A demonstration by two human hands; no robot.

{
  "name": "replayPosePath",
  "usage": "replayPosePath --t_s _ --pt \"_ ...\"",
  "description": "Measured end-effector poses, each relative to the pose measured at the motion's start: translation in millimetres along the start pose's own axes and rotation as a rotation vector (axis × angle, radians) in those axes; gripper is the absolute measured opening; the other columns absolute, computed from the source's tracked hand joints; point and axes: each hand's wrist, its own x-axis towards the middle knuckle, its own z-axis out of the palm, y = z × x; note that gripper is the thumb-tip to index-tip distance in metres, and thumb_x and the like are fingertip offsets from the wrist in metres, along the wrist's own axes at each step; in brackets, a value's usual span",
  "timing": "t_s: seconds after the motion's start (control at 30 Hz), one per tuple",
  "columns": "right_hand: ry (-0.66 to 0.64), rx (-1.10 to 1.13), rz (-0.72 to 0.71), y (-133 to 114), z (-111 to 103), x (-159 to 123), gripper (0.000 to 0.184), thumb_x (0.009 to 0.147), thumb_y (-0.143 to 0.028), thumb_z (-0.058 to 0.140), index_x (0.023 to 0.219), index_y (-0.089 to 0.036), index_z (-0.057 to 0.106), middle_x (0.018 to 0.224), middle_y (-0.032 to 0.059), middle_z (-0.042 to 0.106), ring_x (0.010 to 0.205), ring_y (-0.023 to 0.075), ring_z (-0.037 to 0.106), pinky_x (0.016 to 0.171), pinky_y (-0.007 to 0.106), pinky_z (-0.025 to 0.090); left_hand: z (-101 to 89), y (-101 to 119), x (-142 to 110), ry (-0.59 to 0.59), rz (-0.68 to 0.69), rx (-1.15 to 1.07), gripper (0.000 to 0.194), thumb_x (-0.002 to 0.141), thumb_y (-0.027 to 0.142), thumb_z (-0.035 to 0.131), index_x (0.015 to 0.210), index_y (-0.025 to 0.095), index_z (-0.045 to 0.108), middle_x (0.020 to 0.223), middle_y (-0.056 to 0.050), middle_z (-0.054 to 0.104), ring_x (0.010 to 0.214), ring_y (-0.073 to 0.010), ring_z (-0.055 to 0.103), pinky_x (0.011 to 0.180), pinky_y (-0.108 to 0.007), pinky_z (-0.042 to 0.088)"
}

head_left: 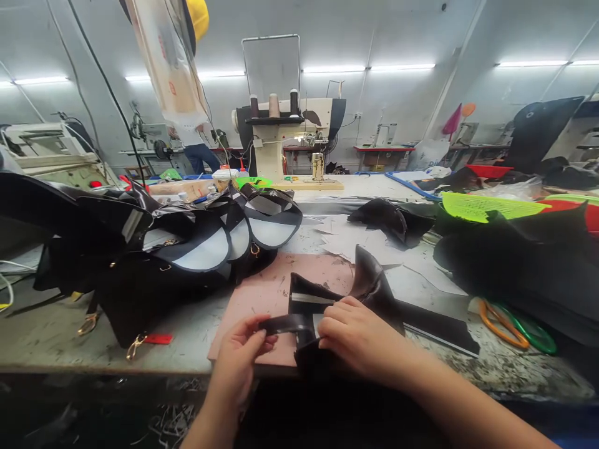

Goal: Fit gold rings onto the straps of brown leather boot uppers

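My left hand (247, 344) pinches the end of a dark leather strap (286, 323) between thumb and fingers. The strap runs right to a dark leather piece (306, 293) with a pale strip along it. My right hand (358, 333) is closed on that leather piece near the strap, its fingertips curled over the edge. Behind the right wrist, a folded dark flap (369, 274) stands up from the same work. A pink board (262, 287) lies under the work at the table's front edge. What the right fingers press together is partly hidden.
Black leather pieces with white linings (201, 249) and gold clasps are piled at the left. Scissors with orange and green handles (505, 325) lie at the right, by a dark heap (510, 268). A sewing machine (276, 149) stands behind; paper scraps (350, 237) lie mid-table.
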Motion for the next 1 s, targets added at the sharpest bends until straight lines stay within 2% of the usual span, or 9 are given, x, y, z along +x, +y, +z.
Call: replayPosePath --t_s 0.13,0.27,0.37,0.47,0.6,0.7,0.8,0.9,1.0 --pt "0.03 0.068 0.006 -2 -6 -8 0.013 0.088 -0.026 0.05 0.078 -0.018 0.052 0.074 0.0001 0.057 0.068 0.014 0.05 0.07 0.028 0.035 -16.3 15 5 0.068 0.008 -0.05 0.028 0.038 0.015 0.074 0.066 0.016 0.07 0.058 0.003 0.065 0.045 -0.007 0.056 0.044 -0.014 0.045" --pt "0.031 0.086 0.01 -3 -4 -7 0.014 0.088 -0.027 0.051 0.076 -0.018 0.051 0.074 0.0005 0.058 0.068 0.0142 0.05 0.069 0.028 0.033 -39.0 31 7 0.128 0.067 -0.012 0.028 0.038 0.014 0.072 0.065 0.015 0.07 0.056 0.003 0.064 0.043 -0.0059 0.053 0.043 -0.014 0.043" --pt "0.019 0.089 0.012 -3 0 -6 0.013 0.087 -0.027 0.053 0.077 -0.018 0.051 0.075 0.0001 0.058 0.069 0.0142 0.049 0.07 0.028 0.033 -45.6 35 5 0.182 0.113 0.017 0.026 0.037 0.015 0.071 0.063 0.015 0.069 0.054 0.003 0.064 0.043 -0.007 0.053 0.043 -0.015 0.043" --pt "0.014 0.095 0.009 -5 3 -5 0.012 0.085 -0.026 0.055 0.077 -0.019 0.051 0.075 -0.0008 0.058 0.068 0.0139 0.049 0.071 0.028 0.032 -33.0 22 1 0.117 0.084 0.064 0.025 0.04 0.017 0.071 0.066 0.015 0.069 0.058 0.001 0.066 0.045 -0.0097 0.056 0.046 -0.019 0.045" --pt "0.037 0.104 0.018 -9 4 -4 0.012 0.083 -0.023 0.058 0.075 -0.019 0.05 0.073 -0.0021 0.058 0.067 0.0134 0.049 0.07 0.028 0.031 2.6 -17 -5 -0.087 0.004 0.096 0.023 0.052 0.019 0.07 0.074 0.016 0.068 0.065 -0.001 0.067 0.056 -0.0137 0.062 0.056 -0.023 0.049" --pt "0.061 0.108 0.046 -12 2 -6 0.012 0.081 -0.021 0.059 0.074 -0.019 0.05 0.07 -0.0026 0.058 0.065 0.0133 0.05 0.068 0.028 0.031 23.1 -38 -14 -0.207 -0.018 0.026 0.024 0.055 0.019 0.07 0.079 0.018 0.069 0.073 -0.001 0.068 0.067 -0.0156 0.063 0.065 -0.026 0.05" --pt "0.075 0.123 0.083 -16 -2 -11 0.012 0.081 -0.016 0.057 0.072 -0.018 0.049 0.067 -0.0022 0.056 0.063 0.0128 0.049 0.066 0.027 0.032 28.3 -40 -24 -0.261 -0.08 -0.023 0.027 0.056 0.019 0.069 0.083 0.018 0.072 0.079 -0.003 0.07 0.074 -0.0159 0.061 0.07 -0.025 0.047" --pt "0.076 0.136 0.11 -18 -3 -15 0.013 0.081 -0.014 0.054 0.071 -0.018 0.048 0.066 -0.0016 0.056 0.062 0.0129 0.049 0.065 0.027 0.032 23.7 -30 -32 -0.271 -0.182 -0.069 0.03 0.055 0.019 0.063 0.084 0.016 0.073 0.08 -0.006 0.071 0.073 -0.0178 0.061 0.065 -0.025 0.046" --pt "0.092 0.138 0.121 -18 -1 -16 0.013 0.082 -0.015 0.053 0.07 -0.018 0.048 0.065 -0.0014 0.055 0.061 0.013 0.048 0.065 0.027 0.032 19.4 -21 -38 -0.289 -0.186 -0.114 0.034 0.053 0.02 0.057 0.082 0.014 0.073 0.084 -0.008 0.071 0.079 -0.0216 0.061 0.063 -0.026 0.046"
